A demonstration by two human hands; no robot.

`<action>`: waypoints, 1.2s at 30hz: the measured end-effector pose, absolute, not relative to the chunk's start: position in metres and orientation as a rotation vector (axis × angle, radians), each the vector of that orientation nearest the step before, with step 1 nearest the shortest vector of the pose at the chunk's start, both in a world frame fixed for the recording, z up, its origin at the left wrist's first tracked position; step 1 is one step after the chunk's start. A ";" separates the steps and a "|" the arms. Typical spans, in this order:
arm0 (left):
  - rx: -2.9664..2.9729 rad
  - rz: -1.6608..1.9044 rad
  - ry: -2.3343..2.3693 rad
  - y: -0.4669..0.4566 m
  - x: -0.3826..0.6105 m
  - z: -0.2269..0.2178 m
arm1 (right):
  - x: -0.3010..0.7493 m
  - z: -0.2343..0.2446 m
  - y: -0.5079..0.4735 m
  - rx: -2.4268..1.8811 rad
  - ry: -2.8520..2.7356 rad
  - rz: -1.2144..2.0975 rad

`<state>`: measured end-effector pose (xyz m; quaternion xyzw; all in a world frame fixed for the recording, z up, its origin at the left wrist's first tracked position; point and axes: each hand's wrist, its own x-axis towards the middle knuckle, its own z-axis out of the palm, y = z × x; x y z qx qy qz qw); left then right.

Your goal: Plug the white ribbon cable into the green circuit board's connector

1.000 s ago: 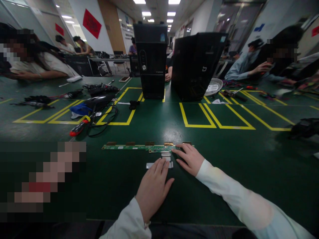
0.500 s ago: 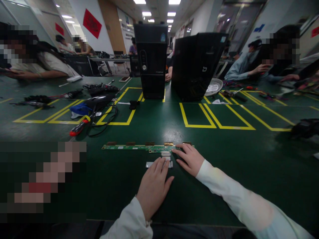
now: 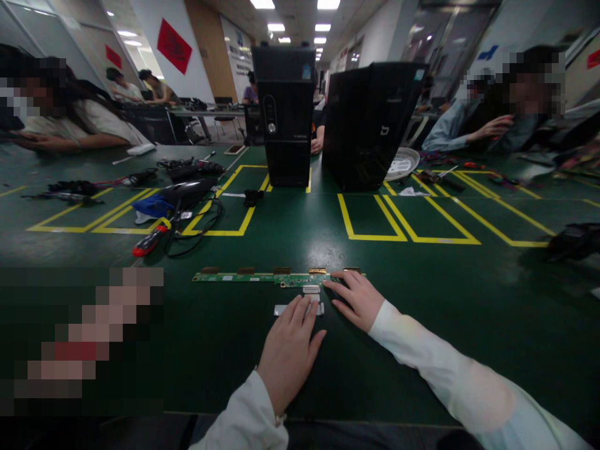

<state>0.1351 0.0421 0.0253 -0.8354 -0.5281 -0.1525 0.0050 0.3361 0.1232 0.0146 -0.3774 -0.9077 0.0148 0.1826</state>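
A long, narrow green circuit board [image 3: 262,279] lies across the table in front of me, with several copper-coloured tabs along its far edge. My right hand [image 3: 357,299] rests on the board's right end, fingers spread, the index and middle fingertips touching it. Just below the board, a flat ribbon cable [image 3: 280,310] of pale grey lies on the table, its upper end at a connector [image 3: 311,290] by the board's near edge. Fingers stretched out, my left hand [image 3: 291,353] lies flat over the cable, its fingertips covering part of it.
Two black computer towers [image 3: 288,119] stand at the table's far side. At left lie a red-and-black screwdriver [image 3: 150,241], a blue-and-black tool and cables. Yellow tape [image 3: 377,237] marks rectangles on the green table. A white basket [image 3: 404,164] sits behind; people sit around, and a blurred patch covers the lower left.
Both of my hands, the board and the cable stay in place. At the far right, a person's head and hand have shifted slightly.
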 end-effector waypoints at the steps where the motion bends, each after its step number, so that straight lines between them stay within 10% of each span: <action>1: -2.610 -0.481 -1.661 0.042 0.135 0.026 | 0.336 0.015 0.123 -1.066 -2.562 0.043; 36: -2.595 -0.378 -1.737 0.049 0.135 0.030 | 0.341 0.011 0.123 -0.997 -2.567 0.046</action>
